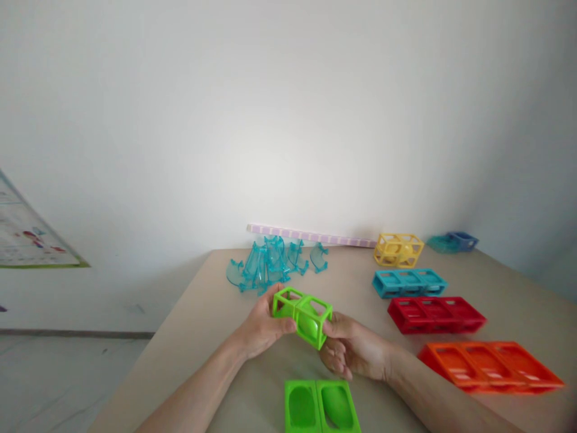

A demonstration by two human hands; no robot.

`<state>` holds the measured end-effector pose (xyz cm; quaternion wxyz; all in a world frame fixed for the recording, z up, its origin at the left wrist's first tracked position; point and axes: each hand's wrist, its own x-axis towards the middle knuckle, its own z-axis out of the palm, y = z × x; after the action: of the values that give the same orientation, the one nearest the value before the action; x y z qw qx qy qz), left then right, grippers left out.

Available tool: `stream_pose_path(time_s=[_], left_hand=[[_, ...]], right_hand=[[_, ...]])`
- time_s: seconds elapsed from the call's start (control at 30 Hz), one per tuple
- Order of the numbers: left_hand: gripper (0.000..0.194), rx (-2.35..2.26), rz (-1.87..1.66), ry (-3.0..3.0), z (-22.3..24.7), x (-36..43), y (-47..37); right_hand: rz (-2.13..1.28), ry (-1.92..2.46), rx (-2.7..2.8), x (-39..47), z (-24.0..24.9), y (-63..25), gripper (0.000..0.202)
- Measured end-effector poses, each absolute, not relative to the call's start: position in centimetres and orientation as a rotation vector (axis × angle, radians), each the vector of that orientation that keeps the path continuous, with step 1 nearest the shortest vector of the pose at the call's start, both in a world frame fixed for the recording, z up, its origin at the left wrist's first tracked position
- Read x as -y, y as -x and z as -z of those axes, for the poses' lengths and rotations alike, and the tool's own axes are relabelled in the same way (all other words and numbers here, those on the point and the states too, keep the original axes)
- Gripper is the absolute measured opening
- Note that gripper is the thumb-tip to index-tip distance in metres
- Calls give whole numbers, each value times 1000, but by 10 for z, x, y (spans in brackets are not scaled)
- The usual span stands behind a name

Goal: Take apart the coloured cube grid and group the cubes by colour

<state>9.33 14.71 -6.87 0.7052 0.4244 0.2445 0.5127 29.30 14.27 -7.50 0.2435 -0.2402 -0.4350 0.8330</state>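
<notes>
Above the table, two joined green toy cubes [303, 314] with open frame sides are held between both hands. My left hand [264, 325] is closed on their left end, thumb along the front face. At the right end, my right hand [349, 344] grips with its thumb and finger, the other fingers curled below. Beneath my hands, nearest me, lies another pair of green blocks [321, 408] with rounded hollows, cut off by the lower frame edge.
Translucent blue curved pieces [265, 261] lie piled at the back left. On the right stand rows of orange blocks [491, 365], red blocks [435, 314], light blue blocks [409, 282] and yellow frame cubes [398, 249]. A dark blue block [462, 240] sits in the far corner; a pale purple strip [311, 234] runs along the wall.
</notes>
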Motion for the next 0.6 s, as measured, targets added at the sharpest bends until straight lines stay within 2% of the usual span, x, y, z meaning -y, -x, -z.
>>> stream_pose_path(time_s=[0.1, 0.2, 0.37, 0.43, 0.53, 0.6], left_hand=[[51, -591, -1189, -990, 69, -147, -92], [47, -690, -1324, -1050, 67, -149, -91], [70, -1012, -1453, -1170, 59, -150, -82], [59, -1104, -1436, -1295, 58, -151, -79], [31, -1233, -1350, -1536, 59, -151, -76], [28, -1251, -1277, -1640, 60, -150, -77]], right_hand=[[-2207, 657, 1218, -142, 76, -288, 57], [-2058, 694, 1237, -147, 75, -286, 50], [-1396, 869, 1867, -141, 52, -296, 33], [-1193, 814, 2166, -130, 39, -300, 38], [-1077, 688, 2509, -113, 27, -299, 62], [-1021, 681, 2631, -108, 25, -296, 58]])
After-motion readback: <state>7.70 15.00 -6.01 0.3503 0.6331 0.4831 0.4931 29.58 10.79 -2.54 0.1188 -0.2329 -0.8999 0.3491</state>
